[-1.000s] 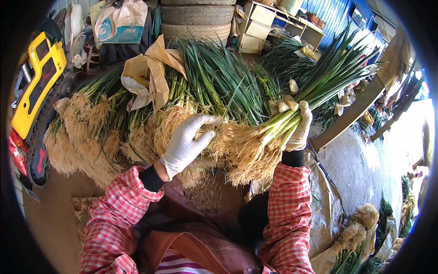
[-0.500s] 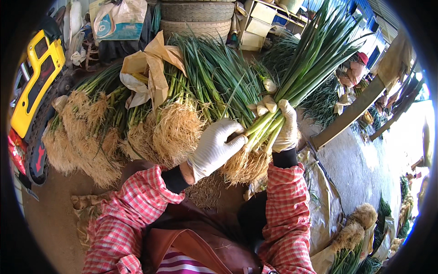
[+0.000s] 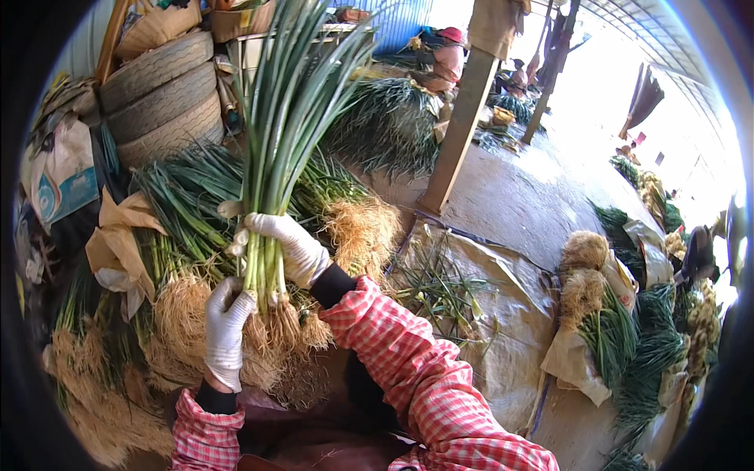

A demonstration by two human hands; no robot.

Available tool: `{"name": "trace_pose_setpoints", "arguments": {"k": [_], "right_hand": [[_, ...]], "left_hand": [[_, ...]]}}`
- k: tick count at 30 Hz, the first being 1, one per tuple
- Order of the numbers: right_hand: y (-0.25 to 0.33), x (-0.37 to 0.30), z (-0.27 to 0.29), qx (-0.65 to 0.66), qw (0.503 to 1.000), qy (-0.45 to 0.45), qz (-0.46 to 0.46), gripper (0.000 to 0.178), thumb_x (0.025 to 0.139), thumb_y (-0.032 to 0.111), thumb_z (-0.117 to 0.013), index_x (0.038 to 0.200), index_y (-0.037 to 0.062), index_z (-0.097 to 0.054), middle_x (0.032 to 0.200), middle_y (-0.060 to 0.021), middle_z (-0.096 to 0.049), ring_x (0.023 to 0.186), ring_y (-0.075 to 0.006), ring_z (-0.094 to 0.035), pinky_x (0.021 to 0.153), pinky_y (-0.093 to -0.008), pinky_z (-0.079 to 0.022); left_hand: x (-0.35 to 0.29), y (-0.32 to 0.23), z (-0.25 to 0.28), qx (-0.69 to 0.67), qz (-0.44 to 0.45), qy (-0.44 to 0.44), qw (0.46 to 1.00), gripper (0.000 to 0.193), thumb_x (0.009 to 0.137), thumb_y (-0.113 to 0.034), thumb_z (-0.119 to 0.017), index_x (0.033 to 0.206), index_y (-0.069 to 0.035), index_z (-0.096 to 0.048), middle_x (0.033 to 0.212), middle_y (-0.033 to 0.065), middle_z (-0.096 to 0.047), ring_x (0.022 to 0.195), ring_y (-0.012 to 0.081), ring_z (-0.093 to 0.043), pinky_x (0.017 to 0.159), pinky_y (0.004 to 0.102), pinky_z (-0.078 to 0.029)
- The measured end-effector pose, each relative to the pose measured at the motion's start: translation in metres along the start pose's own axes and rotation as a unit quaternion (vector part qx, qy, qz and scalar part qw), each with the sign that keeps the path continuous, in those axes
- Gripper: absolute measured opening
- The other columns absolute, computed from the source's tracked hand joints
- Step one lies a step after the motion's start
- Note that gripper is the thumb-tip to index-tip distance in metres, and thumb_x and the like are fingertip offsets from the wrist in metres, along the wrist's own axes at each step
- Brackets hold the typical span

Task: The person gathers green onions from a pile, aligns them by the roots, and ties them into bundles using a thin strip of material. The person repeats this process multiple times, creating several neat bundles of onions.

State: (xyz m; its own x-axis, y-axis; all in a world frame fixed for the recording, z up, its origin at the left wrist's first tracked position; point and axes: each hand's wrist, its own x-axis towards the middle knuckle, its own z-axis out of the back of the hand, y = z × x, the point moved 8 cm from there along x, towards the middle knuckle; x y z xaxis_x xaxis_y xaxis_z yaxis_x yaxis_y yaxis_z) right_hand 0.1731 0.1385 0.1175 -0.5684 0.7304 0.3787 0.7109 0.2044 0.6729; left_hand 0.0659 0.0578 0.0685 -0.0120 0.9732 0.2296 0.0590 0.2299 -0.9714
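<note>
A bunch of green onions (image 3: 271,149) stands nearly upright in front of me, long leaves up and stringy roots down. My right hand (image 3: 289,245), in a white glove, is closed around its pale stems. Lower down, my left hand (image 3: 225,326), gloved as well, has thumb and fingers pinched at the left side of the stems, just above the roots. A few short white stem ends poke out to the left beside my right fingers. Behind and below lie heaped green onions (image 3: 188,184) with tan root clumps (image 3: 188,306).
Brown paper (image 3: 118,243) lies over the heap at left, with stacked tires (image 3: 169,102) behind. Loose trimmings (image 3: 448,290) are strewn on a plastic sheet (image 3: 510,314) to the right. A post (image 3: 463,125) rises beyond it. More bundles (image 3: 609,330) line the right; another person (image 3: 448,59) sits far back.
The view has swung to the right, bringing more floor and bundles into sight. The held bunch now stands more upright. My right hand keeps its hold; my left hand stays at the lower stems.
</note>
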Motion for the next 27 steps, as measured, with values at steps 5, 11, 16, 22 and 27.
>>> {"name": "trace_pose_setpoints", "arguments": {"k": [5,11,16,22,27], "right_hand": [[0.004,-0.002,0.001,-0.002,0.999,-0.034,0.02,0.045,0.087,0.02,-0.068,0.124,-0.001,-0.055,0.081,-0.0072,-0.066,0.074,-0.0176,-0.066,0.074,-0.0312,-0.056],[0.001,-0.004,0.003,0.005,0.998,-0.045,0.035,0.045,0.091,0.019,-0.062,0.129,-0.002,-0.052,0.082,-0.0099,-0.068,0.08,-0.0181,-0.068,0.074,-0.0307,-0.057],[0.002,-0.004,0.012,0.02,0.997,-0.068,0.039,0.045,0.091,0.019,-0.062,0.129,-0.0022,-0.052,0.083,-0.0089,-0.068,0.08,-0.0195,-0.068,0.075,-0.0324,-0.057],[0.023,-0.014,0.02,0.075,0.992,-0.08,0.056,0.036,0.092,0.024,-0.062,0.118,-0.0004,-0.056,0.087,-0.0106,-0.065,0.086,-0.0262,-0.068,0.077,-0.0501,-0.06],[0.031,-0.014,0.029,0.015,0.996,-0.06,0.066,0.048,0.095,0.025,-0.057,0.132,-0.005,-0.048,0.08,-0.0003,-0.055,0.083,-0.0212,-0.063,0.101,-0.0462,-0.048]], "left_hand": [[0.005,0.014,0.007,-0.032,-0.021,-0.079,0.996,0.013,0.094,-0.019,-0.064,0.091,-0.007,-0.061,0.076,-0.0046,-0.052,0.067,0.0056,-0.045,0.062,0.0213,-0.036],[-0.003,0.011,0.013,-0.134,-0.014,-0.185,0.973,0.014,0.094,-0.022,-0.064,0.093,-0.008,-0.062,0.082,-0.0037,-0.057,0.079,0.0075,-0.052,0.075,0.023,-0.041],[0.002,0.013,0.019,-0.166,-0.033,-0.186,0.968,0.012,0.096,-0.021,-0.061,0.09,-0.01,-0.059,0.079,-0.0032,-0.056,0.077,0.006,-0.05,0.073,0.0214,-0.04],[-0.011,0.093,0.053,0.172,-0.13,0.067,0.974,0.024,0.098,-0.025,-0.055,0.101,-0.001,-0.059,0.078,0.0072,-0.056,0.072,0.0234,-0.054,0.073,0.0381,-0.044],[-0.003,0.038,0.057,0.456,-0.116,0.015,0.882,0.035,0.097,-0.037,-0.053,0.093,-0.004,-0.066,0.078,0.0086,-0.067,0.074,0.0219,-0.064,0.067,0.0354,-0.052]]}}
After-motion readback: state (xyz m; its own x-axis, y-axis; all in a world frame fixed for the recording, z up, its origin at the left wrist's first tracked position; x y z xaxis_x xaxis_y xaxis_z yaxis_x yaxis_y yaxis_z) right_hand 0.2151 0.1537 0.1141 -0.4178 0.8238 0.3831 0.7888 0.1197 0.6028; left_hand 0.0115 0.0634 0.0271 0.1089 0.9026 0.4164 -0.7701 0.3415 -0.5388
